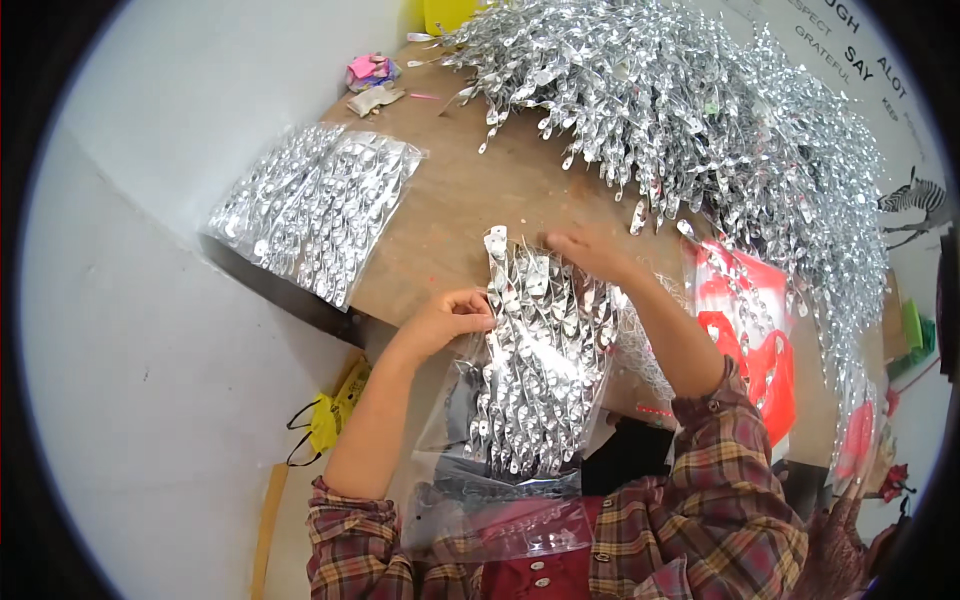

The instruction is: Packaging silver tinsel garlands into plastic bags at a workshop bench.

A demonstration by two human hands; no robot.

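A clear plastic bag (470, 440) hangs over the table's near edge, partly filled with a bundle of shiny silver foil spirals (535, 350). My left hand (450, 315) pinches the bag's left edge near its mouth. My right hand (585, 250) rests flat on the top of the bundle, fingers spread over the spirals. Both forearms come out of rolled plaid sleeves. A second clear bag lies on my lap below.
A huge heap of loose silver spirals (700, 120) covers the back and right of the brown table (470, 200). A filled, sealed bag of spirals (315, 205) lies at the table's left edge. Red-printed bags (750, 320) sit to the right. A yellow bag (335, 410) lies on the floor.
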